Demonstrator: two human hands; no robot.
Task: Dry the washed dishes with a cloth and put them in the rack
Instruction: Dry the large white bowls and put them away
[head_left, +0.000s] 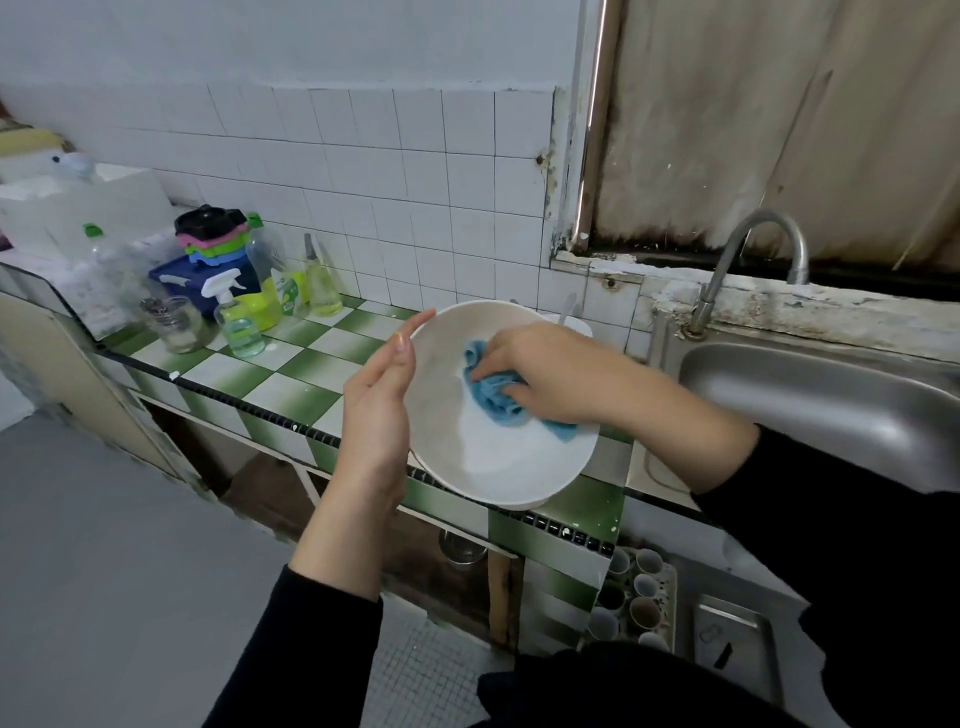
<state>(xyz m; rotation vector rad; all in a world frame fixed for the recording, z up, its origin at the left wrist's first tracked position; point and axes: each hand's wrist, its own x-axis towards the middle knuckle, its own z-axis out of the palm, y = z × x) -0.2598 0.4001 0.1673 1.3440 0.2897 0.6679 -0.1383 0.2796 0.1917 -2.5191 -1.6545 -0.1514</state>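
Counter (306, 366) | bowl (498, 462) against left hand (376, 410) | right hand (550, 371) grips cloth (496, 395) inside

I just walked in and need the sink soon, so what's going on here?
A person is drying a white bowl above the green-and-white tiled counter, beside the steel sink. The left hand steadies the bowl from its outer side, fingers stretched out, and the bowl is tilted toward the camera. The right hand presses a bunched blue cloth against the bowl's inside. The bowl has not yet gone into a rack.
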